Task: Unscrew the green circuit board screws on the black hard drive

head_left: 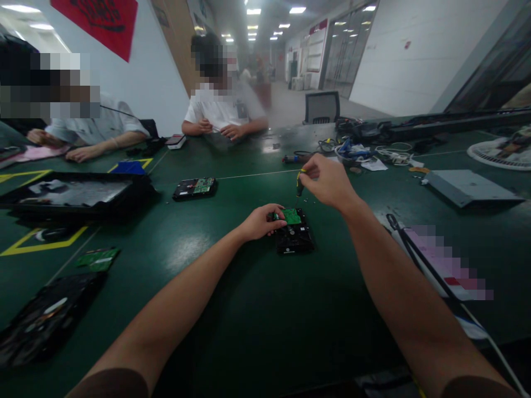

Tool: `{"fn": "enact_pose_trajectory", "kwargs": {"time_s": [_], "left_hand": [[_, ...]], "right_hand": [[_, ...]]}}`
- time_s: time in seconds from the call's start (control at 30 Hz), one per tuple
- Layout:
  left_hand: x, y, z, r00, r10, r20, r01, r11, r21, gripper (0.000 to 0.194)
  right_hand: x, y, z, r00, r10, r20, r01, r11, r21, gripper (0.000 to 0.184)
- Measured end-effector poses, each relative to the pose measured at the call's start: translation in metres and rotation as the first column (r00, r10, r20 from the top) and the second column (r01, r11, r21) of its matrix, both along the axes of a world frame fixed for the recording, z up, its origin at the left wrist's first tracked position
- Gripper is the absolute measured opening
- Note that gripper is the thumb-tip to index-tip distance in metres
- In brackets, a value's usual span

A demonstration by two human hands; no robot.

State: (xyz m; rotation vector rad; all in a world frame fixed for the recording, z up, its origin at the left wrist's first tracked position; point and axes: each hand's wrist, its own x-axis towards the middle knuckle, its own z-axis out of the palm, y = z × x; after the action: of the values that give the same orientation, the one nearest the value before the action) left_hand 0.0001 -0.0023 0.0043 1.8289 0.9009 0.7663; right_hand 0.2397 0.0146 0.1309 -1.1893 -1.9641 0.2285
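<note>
A slim yellow-and-black screwdriver (299,188) is clasped in the right hand (327,179) above a black rectangular hard drive (294,241), gripped at its side by the left hand (261,222).

Location type: office-style room with an electronics workbench. Office indicators: rectangular white ceiling light panels (297,10), black mesh-backed chair (322,106), clear glass partition (346,55). Workbench indicators: dark green tabletop (244,190), black rectangular drive (301,240) with green circuit board (291,216), yellow-and-black screwdriver (299,188).

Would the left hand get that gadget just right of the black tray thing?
Probably yes: nothing seems to block the left hand from the far gadget, though it holds the near gadget.
</note>
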Motion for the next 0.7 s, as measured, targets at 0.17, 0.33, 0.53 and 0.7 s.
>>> {"fn": "enact_pose_trajectory", "kwargs": {"time_s": [0.17, 0.33, 0.53, 0.7], "left_hand": [[-0.0008, 0.0001, -0.0005, 1.0, 0.001, 0.0, -0.001, 1.0, 0.001, 0.024], [-0.0015, 0.0001, -0.0006, 1.0, 0.001, -0.005, -0.001, 1.0, 0.016, 0.025], [-0.0005, 0.0001, -0.0007, 1.0, 0.002, 0.007, -0.002, 1.0, 0.007, 0.026], [0.0002, -0.0009, 0.0009, 1.0, 0.0, 0.007, 0.0, 1.0, -0.002, 0.026]], "right_hand": [[-0.0003, -0.003, 0.0014, 0.997, 0.048, -0.065, -0.052, 0.997, -0.06, 0.015], [0.0011, -0.0009, -0.0003, 0.99, 0.088, -0.113, -0.096, 0.993, -0.072, 0.019], [0.0028, 0.0008, 0.0018, 0.993, 0.102, -0.062, -0.107, 0.991, -0.076, 0.021], [0.0032, -0.0012, 0.0047, 0.996, 0.088, -0.017, -0.089, 0.991, -0.095, 0.021]]}}
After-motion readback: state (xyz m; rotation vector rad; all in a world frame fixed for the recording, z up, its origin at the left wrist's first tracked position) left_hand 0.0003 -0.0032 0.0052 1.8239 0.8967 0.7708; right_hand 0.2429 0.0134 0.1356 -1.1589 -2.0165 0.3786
